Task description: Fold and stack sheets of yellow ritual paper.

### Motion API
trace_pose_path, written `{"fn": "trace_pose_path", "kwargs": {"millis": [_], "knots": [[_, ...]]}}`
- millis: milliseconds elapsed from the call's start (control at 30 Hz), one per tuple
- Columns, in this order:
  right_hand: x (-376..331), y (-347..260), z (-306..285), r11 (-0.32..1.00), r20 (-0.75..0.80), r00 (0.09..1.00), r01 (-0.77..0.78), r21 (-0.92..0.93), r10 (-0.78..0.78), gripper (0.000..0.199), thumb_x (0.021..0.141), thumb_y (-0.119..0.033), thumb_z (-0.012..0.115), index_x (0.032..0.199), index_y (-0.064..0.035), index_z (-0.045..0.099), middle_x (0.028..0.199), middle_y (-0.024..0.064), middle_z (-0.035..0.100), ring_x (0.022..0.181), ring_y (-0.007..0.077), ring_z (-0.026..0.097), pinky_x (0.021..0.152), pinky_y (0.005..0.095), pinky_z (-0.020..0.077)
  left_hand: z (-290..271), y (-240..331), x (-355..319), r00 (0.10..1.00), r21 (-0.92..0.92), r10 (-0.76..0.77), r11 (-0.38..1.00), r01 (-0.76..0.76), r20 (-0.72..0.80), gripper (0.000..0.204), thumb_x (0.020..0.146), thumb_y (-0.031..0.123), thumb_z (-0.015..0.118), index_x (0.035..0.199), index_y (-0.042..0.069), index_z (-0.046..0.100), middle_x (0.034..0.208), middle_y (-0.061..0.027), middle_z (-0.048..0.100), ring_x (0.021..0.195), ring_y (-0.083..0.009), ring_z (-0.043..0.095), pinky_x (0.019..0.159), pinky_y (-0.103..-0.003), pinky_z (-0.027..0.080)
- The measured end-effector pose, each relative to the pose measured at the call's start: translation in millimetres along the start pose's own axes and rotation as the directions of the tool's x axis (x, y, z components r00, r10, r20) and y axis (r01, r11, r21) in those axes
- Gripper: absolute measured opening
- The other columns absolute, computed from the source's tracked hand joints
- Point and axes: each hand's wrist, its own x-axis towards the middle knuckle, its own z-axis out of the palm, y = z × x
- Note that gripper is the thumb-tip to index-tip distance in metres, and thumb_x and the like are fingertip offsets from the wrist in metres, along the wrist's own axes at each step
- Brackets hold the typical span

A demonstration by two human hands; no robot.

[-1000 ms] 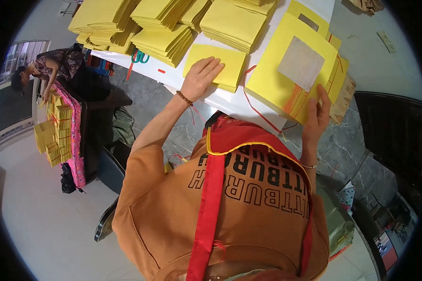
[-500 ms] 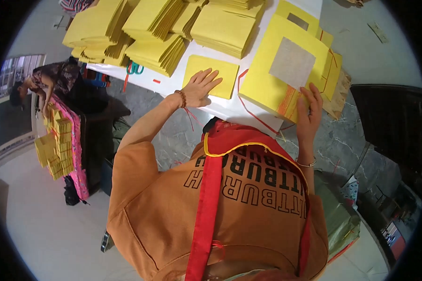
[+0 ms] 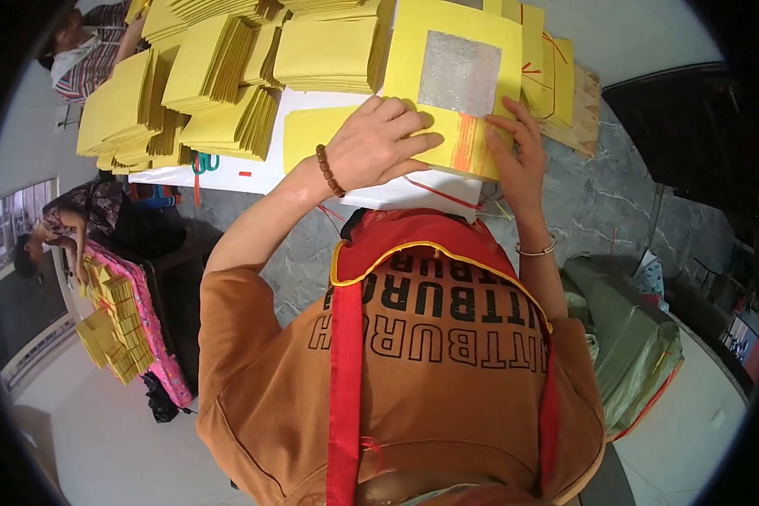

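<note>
A stack of large yellow paper sheets (image 3: 413,59) lies on the white table (image 3: 253,173); the top sheet carries a silver foil square (image 3: 460,72) and an orange stripe (image 3: 464,143) near its front edge. My left hand (image 3: 379,139), with a brown bead bracelet, rests on that front edge, fingers bent over it. My right hand (image 3: 519,156), wearing a thin bangle, pinches the same edge by the orange stripe. A folded yellow sheet (image 3: 308,135) lies just left of my left hand.
Several piles of folded yellow paper (image 3: 228,76) fill the table's far left, with green-handled scissors (image 3: 204,160) at its edge. A red string (image 3: 438,194) trails off the table. Green sacks (image 3: 624,337) sit on my right. A person (image 3: 67,228) bends beside stacked yellow paper (image 3: 114,329); another person (image 3: 84,42) stands at the far left.
My left hand left the folded sheet and moved right onto the front edge of the big yellow stack. My right hand slid left along that edge to the orange stripe.
</note>
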Motion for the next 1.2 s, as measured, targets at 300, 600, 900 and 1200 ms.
{"fn": "trace_pose_path", "kwargs": {"millis": [300,600,900,1200], "knots": [[0,5,-5,0.947,0.028,0.997,-0.08,0.31,0.075,0.027,0.091,-0.016,0.046,0.093,0.0006,0.067,0.126,0.0095,0.049,0.118,0.0193,0.043,0.098,0.0304,0.0327,-4,-7,12,0.994,-0.417,-0.11,0.904,0.095,-0.013,0.013,0.079,0.014,0.062,0.083,0.002,0.063,0.073,-0.009,0.056,0.07,-0.0268,0.054,0.063,-0.034,0.043],[2,-4,-3,0.931,0.029,0.992,-0.124,0.343,0.121,0.041,0.096,-0.022,0.036,0.092,0.0054,0.066,0.127,0.009,0.048,0.116,0.0186,0.044,0.098,0.03,0.0331,-8,-12,14,0.909,-0.611,-0.334,0.673,0.416,0.251,0.009,0.079,0.008,0.06,0.079,-0.001,0.061,0.068,-0.0043,0.055,0.062,-0.0114,0.051,0.055,-0.026,0.039],[1,6,-6,0.919,0.067,0.997,-0.068,0.389,0.045,0.048,0.098,-0.032,0.03,0.1,0.0041,0.062,0.128,0.0083,0.047,0.117,0.0182,0.042,0.097,0.0317,0.0337,-8,-20,18,0.828,-0.677,-0.394,0.483,0.556,0.4,0.011,0.08,0.007,0.057,0.081,-0.003,0.062,0.07,0.0001,0.058,0.064,-0.0056,0.05,0.059,-0.021,0.04],[2,23,-10,0.989,0.082,0.987,0.133,0.062,-0.138,0.023,0.076,-0.01,0.066,0.099,-0.0087,0.066,0.127,0.0067,0.048,0.118,0.0242,0.042,0.1,0.0355,0.0318,-14,-22,19,0.75,-0.643,-0.395,0.389,0.66,0.531,0.015,0.078,0.01,0.062,0.089,0.0,0.064,0.083,-0.0044,0.062,0.076,-0.0108,0.055,0.068,-0.025,0.044]]}}
